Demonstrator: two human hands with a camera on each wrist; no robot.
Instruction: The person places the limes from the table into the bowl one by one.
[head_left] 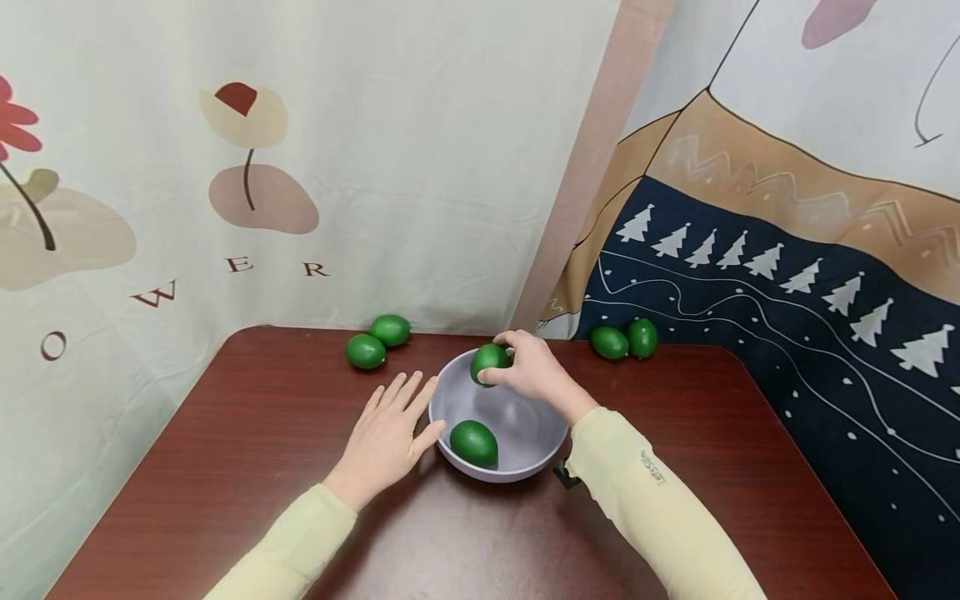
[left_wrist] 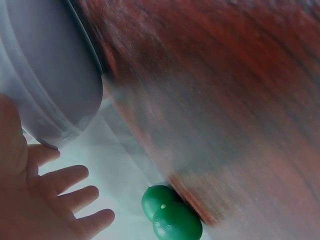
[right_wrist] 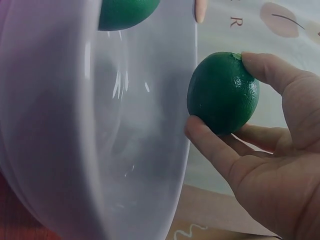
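Lavender-grey, the bowl sits at the centre of the head view on the bench, a resting lime in its lower left; at its upper edge the right hand pinches a held lime, and the left hand lies spread at the left rim, contact uncertain. Left pair of limes and right pair of limes flank the bowl. Left wrist view: fingers apart beside the bowl, lime pair at bottom centre. Right wrist view: right of centre, the grip pinches the held lime; best lowered well inside, away from the resting lime, before release.
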